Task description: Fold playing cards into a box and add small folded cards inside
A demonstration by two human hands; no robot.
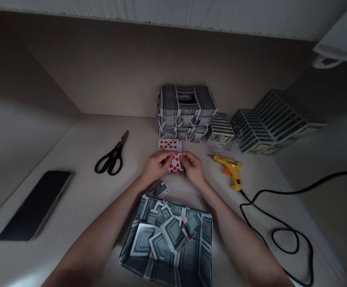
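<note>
In the head view, my left hand [158, 164] and my right hand [192, 166] pinch a red-heart playing card [175, 164] between them, one at each side. Just beyond my fingers another heart card [168, 144] lies flat on the table. A face card [160, 189] rests below my left hand, behind the rim of an open box [206, 239] made of cards. Several loose cards lie inside that box, between my forearms. The fingertips partly cover the held card.
Black scissors [112, 158] and a phone [36, 205] lie on the left. Box-like card structures [188, 113] stand at the back. A yellow glue gun [231, 169] with a black cable [269, 215] is on the right, before green card stacks [263, 127].
</note>
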